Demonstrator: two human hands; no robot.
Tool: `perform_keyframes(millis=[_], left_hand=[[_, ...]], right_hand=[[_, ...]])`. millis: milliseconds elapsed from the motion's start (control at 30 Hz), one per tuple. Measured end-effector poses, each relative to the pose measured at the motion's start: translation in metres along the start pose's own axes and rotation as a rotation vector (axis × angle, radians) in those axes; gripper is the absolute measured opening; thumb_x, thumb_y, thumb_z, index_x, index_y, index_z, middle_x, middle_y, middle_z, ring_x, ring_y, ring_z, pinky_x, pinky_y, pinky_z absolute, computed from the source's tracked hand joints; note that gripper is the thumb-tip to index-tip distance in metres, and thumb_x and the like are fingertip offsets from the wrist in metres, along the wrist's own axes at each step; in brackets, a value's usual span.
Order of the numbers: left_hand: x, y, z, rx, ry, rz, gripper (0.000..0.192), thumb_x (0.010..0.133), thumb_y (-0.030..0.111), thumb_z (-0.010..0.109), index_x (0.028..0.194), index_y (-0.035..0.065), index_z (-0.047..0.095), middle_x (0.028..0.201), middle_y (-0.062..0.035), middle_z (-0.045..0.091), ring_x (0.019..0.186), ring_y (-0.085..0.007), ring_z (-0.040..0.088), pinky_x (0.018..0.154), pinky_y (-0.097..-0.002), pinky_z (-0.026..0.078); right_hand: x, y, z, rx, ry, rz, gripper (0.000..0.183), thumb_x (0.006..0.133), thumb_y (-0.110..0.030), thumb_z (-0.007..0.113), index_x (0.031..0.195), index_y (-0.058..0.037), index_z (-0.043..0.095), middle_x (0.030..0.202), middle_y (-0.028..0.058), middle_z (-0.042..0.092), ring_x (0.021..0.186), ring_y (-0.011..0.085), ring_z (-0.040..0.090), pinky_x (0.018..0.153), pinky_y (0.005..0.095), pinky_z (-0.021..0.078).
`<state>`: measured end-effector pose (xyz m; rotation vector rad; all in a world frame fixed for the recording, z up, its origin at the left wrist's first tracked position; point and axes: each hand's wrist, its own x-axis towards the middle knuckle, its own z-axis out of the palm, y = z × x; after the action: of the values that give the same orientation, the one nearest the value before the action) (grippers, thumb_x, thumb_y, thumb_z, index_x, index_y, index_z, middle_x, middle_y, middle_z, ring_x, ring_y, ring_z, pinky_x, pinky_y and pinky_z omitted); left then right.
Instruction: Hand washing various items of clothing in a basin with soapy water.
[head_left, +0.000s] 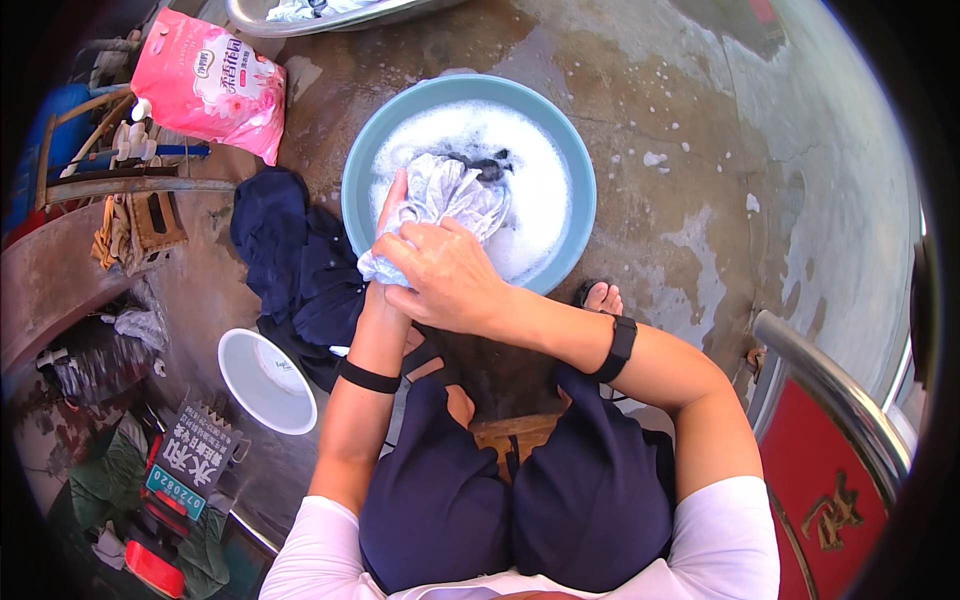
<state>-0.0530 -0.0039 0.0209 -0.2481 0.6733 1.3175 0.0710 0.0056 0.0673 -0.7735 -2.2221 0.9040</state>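
A bunched, wet pale cloth (454, 191) hangs over the near rim of a blue-green plastic basin (582, 187). My left hand (394, 196) is under and around the cloth at the basin's left near side; its palm is hidden and one finger points up beside the fabric. Across it lies my right hand (442, 274), fingers curled on the cloth just above the left wrist. White suds (544, 214) fill the basin around the cloth. A dark piece of fabric (491, 166) shows through the foam beyond it.
Navy clothes (300, 255) lie on the wet floor left of the basin, near a white bucket (255, 379). A pink detergent bag (217, 90) stands upper left. A metal tub (300, 28) holds more cloth at the top. A metal-framed red panel (817, 465) is at right.
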Motion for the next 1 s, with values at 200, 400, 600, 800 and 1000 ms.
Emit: perform_keyframes(millis=[200, 400, 600, 800, 1000], left_hand=[[0.034, 0.001, -0.083, -0.259, -0.202, -0.069, 0.048, 0.106, 0.043, 0.052, 0.142, 0.0099, 0.055, 0.138, -0.0124, 0.064, 0.125, -0.0306, 0.063, 0.107, -0.0509, 0.051], [0.033, -0.012, -0.028, 0.115, 0.359, 0.147, 0.055, 0.102, 0.033, 0.063, 0.148, 0.0092, 0.046, 0.153, -0.0134, 0.047, 0.138, -0.0299, 0.051, 0.116, -0.0486, 0.041], [0.035, 0.010, -0.045, 0.037, 0.333, 0.112, 0.078, 0.102, 0.035, 0.062, 0.161, 0.0095, 0.019, 0.165, -0.0201, 0.018, 0.150, -0.0427, 0.031, 0.122, -0.0566, 0.031], [0.015, -0.001, -0.029, 0.256, 0.389, 0.023, 0.079, 0.103, 0.041, 0.058, 0.163, 0.0120, 0.016, 0.167, -0.0207, 0.017, 0.150, -0.0483, 0.028, 0.119, -0.0635, 0.032], [0.007, 0.012, -0.051, 0.069, -0.285, -0.099, 0.054, 0.109, 0.046, 0.042, 0.153, 0.0142, 0.045, 0.153, -0.0129, 0.052, 0.139, -0.0314, 0.051, 0.115, -0.0562, 0.041]], right_hand=[[0.021, 0.078, 0.023, -0.159, 0.254, -0.075, 0.028, 0.077, -0.034, 0.074, 0.086, -0.0093, 0.063, 0.065, 0.0103, 0.065, 0.057, 0.0296, 0.068, 0.053, 0.0431, 0.0534], [0.014, 0.151, -0.004, -0.483, 0.045, 0.451, 0.020, 0.096, -0.025, 0.057, 0.102, -0.0073, 0.063, 0.089, 0.0236, 0.070, 0.074, 0.0410, 0.070, 0.061, 0.0511, 0.0545], [-0.046, 0.140, 0.024, -0.547, -0.260, 0.322, 0.054, 0.097, -0.013, 0.053, 0.149, -0.0102, 0.040, 0.135, 0.0334, 0.053, 0.115, 0.0476, 0.062, 0.084, 0.0539, 0.0557], [-0.005, 0.161, 0.004, -0.205, -0.381, 0.423, 0.037, 0.087, -0.003, 0.057, 0.123, -0.0013, 0.067, 0.121, 0.0339, 0.059, 0.107, 0.0508, 0.062, 0.088, 0.0521, 0.0543], [0.026, -0.013, -0.031, 0.094, 0.047, 0.103, 0.044, 0.078, 0.005, 0.065, 0.121, -0.0052, 0.069, 0.115, 0.0239, 0.061, 0.108, 0.0426, 0.062, 0.091, 0.0477, 0.0534]])
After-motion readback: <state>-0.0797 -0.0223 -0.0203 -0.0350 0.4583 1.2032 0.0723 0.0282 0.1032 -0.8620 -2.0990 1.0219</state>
